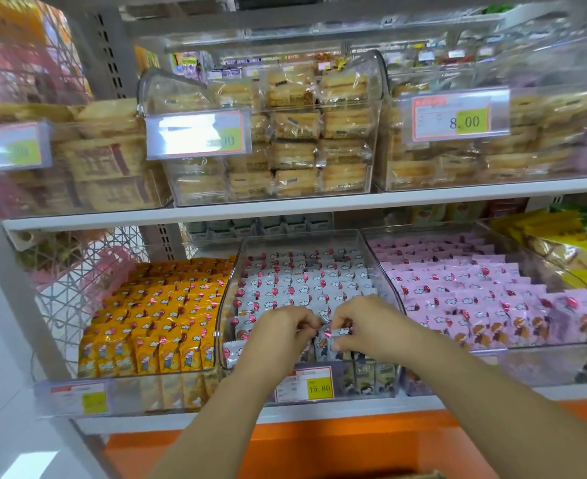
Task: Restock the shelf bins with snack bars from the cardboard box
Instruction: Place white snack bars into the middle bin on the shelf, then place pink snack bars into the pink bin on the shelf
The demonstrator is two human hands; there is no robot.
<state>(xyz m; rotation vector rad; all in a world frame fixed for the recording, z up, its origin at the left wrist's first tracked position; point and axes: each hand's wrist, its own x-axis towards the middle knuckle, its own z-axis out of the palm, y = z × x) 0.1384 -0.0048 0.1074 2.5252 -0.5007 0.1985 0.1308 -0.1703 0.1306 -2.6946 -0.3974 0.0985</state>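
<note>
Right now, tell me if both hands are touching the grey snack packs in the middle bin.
Touching. The head view shows the left hand and right hand pinching grey snack packs at the front.

We see bright, even shop lighting with almost no hard shadows. Glare whitens the price label [198, 134] on the upper middle bin; the tags to its left and right are blurred too. Away from that label, toward the frame edges, motion blur smears the packets, and the shelf board [319, 203] below it bows from wide-angle distortion.
</note>
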